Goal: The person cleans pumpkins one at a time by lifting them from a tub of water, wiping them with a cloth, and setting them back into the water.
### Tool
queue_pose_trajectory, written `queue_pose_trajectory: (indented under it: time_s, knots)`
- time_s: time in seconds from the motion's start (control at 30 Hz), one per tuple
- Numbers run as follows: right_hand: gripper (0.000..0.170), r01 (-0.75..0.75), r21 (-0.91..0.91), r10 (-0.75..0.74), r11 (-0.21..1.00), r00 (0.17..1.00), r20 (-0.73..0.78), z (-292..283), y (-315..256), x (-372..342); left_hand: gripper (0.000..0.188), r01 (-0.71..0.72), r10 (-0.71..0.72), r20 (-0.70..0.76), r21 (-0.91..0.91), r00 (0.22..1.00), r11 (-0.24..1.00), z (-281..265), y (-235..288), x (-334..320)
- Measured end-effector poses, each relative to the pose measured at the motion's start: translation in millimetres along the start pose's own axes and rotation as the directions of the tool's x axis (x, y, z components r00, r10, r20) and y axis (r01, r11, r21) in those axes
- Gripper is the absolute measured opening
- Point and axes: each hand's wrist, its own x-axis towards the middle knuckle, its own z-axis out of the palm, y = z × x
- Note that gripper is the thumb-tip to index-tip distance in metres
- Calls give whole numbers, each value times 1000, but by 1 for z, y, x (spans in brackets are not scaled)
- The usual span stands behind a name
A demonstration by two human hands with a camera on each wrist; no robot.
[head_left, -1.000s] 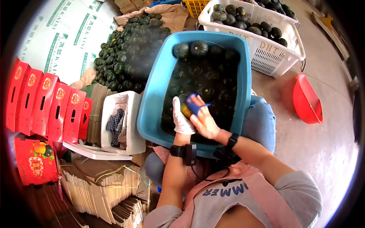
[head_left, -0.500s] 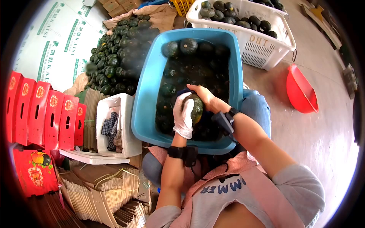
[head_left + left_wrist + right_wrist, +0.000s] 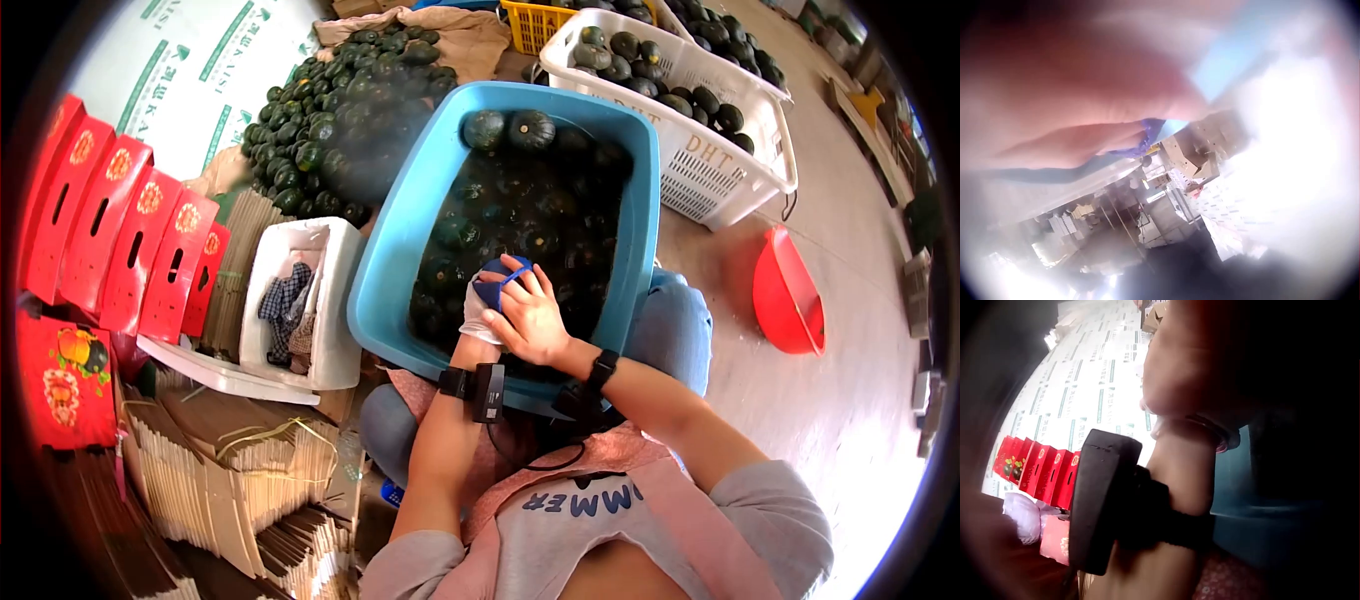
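In the head view, my white-gloved left hand is over the near part of a blue tub, palm turned toward the other hand. My bare right hand lies over it, fingers bent across a blue scrub pad with a brighter blue edge. The small green pumpkin gripped by the left hand is hidden behind pad and fingers. Below them, dark water in the tub holds several green pumpkins. From the left wrist view, a blurred hand and a blue-purple edge of the pad show.
A white crate of pumpkins stands behind the tub at right, a red basin on the floor. Left are a pumpkin pile, a white foam box with cloths, red cartons and flattened cardboard.
Half a second ago the pumpkin showed between the hands, with the right hand on its far side. The right hand has since come round to the near side, covering it with the pad.
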Motion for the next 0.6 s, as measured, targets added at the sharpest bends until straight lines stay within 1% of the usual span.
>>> queue_pose_trajectory:
  time_s: [0.03, 0.07, 0.1, 0.13, 0.17, 0.2, 0.23, 0.27, 0.3, 0.33, 0.37, 0.4, 0.43, 0.47, 0.5, 0.53, 0.57, 0.6]
  knots:
    - [41, -2, 2, 2, 1000, 1000, -3, -1, 0, 4, 31, -43, 65, 200, -114, 978, 993, -5, -2, 7]
    - [40, -34, 11, 34, 999, 999, -16, 1, 1, 10, 30, -59, 145, 380, -230, 914, 971, -10, -5, 13]
    - [40, -91, 25, 92, 996, 996, -22, 3, 3, 17, 30, -148, 226, 328, -246, 917, 958, -14, -16, 14]
    - [39, -205, 47, 205, 978, 979, 18, 6, 8, 25, 29, -40, 160, 315, -353, 936, 935, 1, -11, 17]
    - [38, -405, 64, 392, 912, 908, 151, 6, 16, 34, 30, -277, 268, 171, 33, 948, 960, -9, -14, 22]
    - [36, -589, 54, 554, 806, 784, 281, 6, 27, 48, 34, -404, 415, 77, 441, 907, 802, -20, -17, 24]
    - [36, -527, 67, 488, 847, 822, 295, 11, 47, 52, 33, -440, 436, 113, 424, 893, 792, -5, -14, 11]
    - [36, -467, 82, 423, 881, 853, 305, 10, 57, 56, 35, -535, 553, 333, 807, 763, 251, 0, -9, 1]
    - [42, -820, 445, 742, 360, 541, 396, 12, 63, 57, 35, -561, 505, 368, 767, 781, 310, 4, -6, -2]
    - [47, -871, 491, 749, 15, 336, 572, 4, 67, 62, 36, -584, 458, 404, 722, 792, 371, 10, -4, -2]
    - [46, -833, 531, 695, -159, 288, 659, -1, 68, 64, 34, -479, 394, 275, 580, 877, 659, 24, -2, -11]
    - [45, -772, 541, 623, -334, 250, 741, -4, 65, 62, 32, -398, 334, 217, 540, 917, 742, 18, -2, -8]
    - [45, -771, 571, 652, -282, 283, 704, -2, 63, 60, 32, -384, 349, 160, 380, 923, 841, 19, -5, -12]
    - [59, -762, 620, 654, -189, 373, 658, 5, 63, 55, 32, -377, 363, 103, 202, 926, 904, 20, -8, -12]
    - [60, -757, 637, 631, -148, 424, 650, 10, 62, 47, 34, -319, 319, -33, 17, 947, 948, 8, -14, -4]
    - [61, -749, 654, 602, -107, 475, 642, 10, 51, 41, 38, -446, 460, -79, 145, 884, 883, 30, -11, -17]
    - [60, -697, 715, 598, 54, 596, 536, 26, 47, 26, 40, -351, 346, -218, 20, 913, 936, 39, -1, -16]
    - [57, -628, 775, 553, -73, 621, 556, 24, 32, 17, 43, -261, 208, -337, -121, 918, 958, 44, 7, -14]
